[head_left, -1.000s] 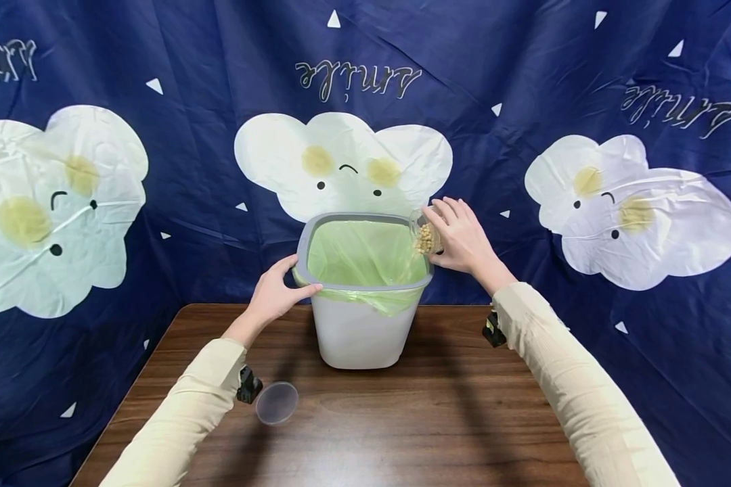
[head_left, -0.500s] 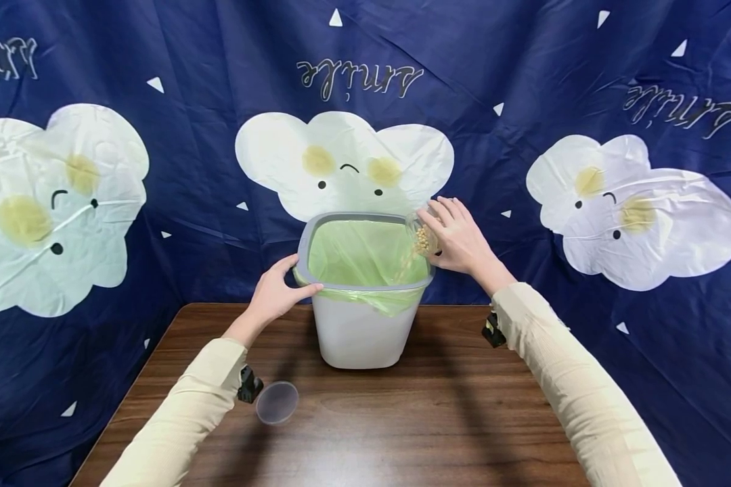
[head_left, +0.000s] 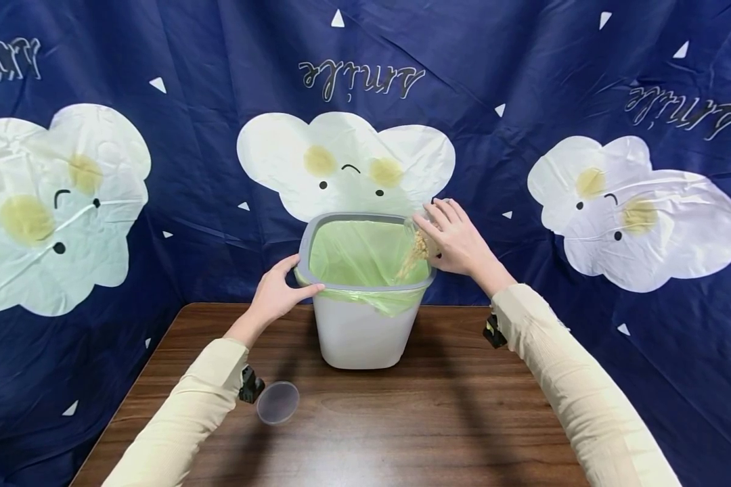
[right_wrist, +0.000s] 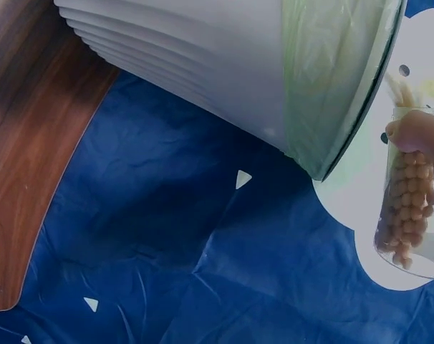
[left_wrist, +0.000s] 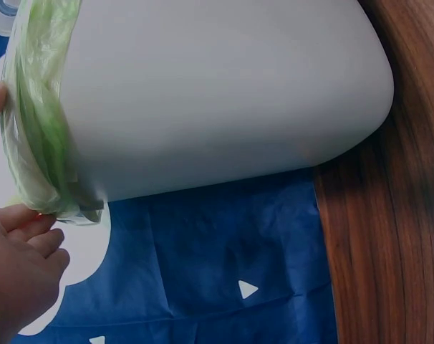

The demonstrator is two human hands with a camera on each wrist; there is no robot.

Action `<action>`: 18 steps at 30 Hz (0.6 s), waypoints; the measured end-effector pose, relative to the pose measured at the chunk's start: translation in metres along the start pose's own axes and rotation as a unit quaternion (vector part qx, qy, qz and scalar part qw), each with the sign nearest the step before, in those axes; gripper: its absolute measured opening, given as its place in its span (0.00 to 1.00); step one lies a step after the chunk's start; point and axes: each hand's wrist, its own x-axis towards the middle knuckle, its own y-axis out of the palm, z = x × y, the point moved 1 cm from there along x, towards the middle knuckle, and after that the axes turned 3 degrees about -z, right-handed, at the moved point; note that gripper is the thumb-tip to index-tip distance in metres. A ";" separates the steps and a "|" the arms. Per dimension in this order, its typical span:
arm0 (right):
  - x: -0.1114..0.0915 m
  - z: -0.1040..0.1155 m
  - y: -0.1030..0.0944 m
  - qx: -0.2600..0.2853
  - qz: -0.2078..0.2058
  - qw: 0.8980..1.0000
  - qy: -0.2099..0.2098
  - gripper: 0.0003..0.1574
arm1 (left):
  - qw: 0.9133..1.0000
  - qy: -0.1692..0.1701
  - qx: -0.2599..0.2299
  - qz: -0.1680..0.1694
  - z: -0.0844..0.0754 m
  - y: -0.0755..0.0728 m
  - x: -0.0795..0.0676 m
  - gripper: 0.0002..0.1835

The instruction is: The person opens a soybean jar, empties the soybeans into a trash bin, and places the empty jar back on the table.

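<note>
My right hand (head_left: 459, 240) grips a clear jar (right_wrist: 426, 258), tilted mouth-down over the right side of a light grey trash bin (head_left: 365, 335). Yellowish soybeans (right_wrist: 410, 190) fill part of the jar, and some stream from its mouth into the bin. A green bag (head_left: 347, 253) lines the bin, folded over its grey rim (head_left: 365, 287). At the bin's left front corner, my left hand (head_left: 274, 294) holds the rim, its thumb on the front edge and its fingers along the left side. The left wrist view shows those fingers bent beneath the bag's edge.
A round clear lid (head_left: 278, 403) lies on the brown wooden table (head_left: 365, 433), close to the left forearm. Behind the table hangs a dark blue cloth (head_left: 195, 155) printed with white clouds. Small black cameras sit on both wrists.
The jar in my right hand has tipped further and shifted slightly left. A thicker stream of soybeans now falls into the bin. My left hand stays on the rim.
</note>
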 end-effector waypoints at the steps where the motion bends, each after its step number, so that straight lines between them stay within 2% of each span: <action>1: 0.000 0.000 0.000 -0.001 0.000 1.000 -0.001 0.55 | 1.000 0.000 0.000 0.000 0.000 0.000 0.000 0.43; 18: 0.007 0.006 -0.002 -0.009 -0.039 0.999 -0.035 0.46 | 1.000 0.001 -0.009 -0.005 0.000 0.001 0.001 0.42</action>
